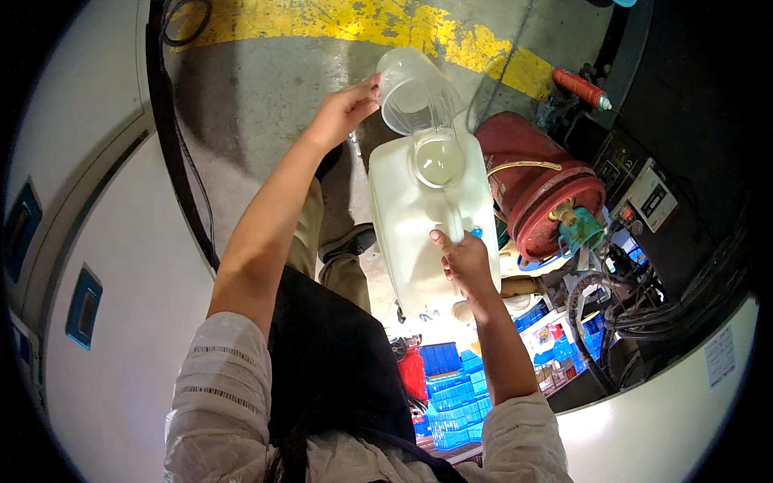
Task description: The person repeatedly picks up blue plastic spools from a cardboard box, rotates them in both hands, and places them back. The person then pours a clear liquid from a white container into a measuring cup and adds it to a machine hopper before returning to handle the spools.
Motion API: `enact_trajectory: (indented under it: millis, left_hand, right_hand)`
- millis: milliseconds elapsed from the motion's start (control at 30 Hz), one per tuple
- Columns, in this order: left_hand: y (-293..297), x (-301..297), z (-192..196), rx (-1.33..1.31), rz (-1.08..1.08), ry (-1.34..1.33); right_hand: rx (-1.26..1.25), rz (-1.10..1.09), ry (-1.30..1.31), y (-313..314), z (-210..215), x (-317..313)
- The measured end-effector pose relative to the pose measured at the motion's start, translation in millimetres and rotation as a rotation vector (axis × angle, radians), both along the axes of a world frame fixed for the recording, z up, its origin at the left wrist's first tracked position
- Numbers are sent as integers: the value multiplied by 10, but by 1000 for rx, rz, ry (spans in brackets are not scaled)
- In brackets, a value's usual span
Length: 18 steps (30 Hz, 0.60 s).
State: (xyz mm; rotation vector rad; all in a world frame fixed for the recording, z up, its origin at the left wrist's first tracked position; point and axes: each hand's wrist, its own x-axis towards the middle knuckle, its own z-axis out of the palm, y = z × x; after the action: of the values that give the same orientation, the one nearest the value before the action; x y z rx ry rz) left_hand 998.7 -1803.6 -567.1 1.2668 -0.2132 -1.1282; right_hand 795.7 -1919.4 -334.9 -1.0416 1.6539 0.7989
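Note:
My left hand (346,114) holds a clear plastic jug (411,68) by its side, fingers closed on its wall. The jug is tilted, its open mouth against the neck of a large translucent white jerrycan (394,233). My right hand (469,270) is wrapped round the jerrycan's moulded handle, thumb on top. The can's round mouth is uncapped, and pale liquid seems to show inside it. Whether liquid is flowing between the two I cannot tell. A small blue piece sits beside the handle, near my right hand.
Right of the jerrycan lies a dark red drum (523,165) with a brass fitting, a red spray can (581,88) beyond it. Black cables (620,322) hang at the right. Blue crates (455,398) show below, a white cabinet (137,322) at left. A worn yellow stripe (338,22) crosses the floor.

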Motion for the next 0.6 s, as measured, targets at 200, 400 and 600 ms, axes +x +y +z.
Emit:
enact_trajectory:
  millis: [200, 400, 600]
  left_hand:
    - [-14, 36, 92, 33, -124, -125]
    - [-77, 120, 436, 161, -247, -95]
    - [41, -98, 620, 146, -272, -74]
  right_hand:
    - [-11, 40, -8, 35, 24, -92]
    - [-23, 56, -51, 91, 51, -268]
    - [-68, 193, -84, 219, 118, -655]
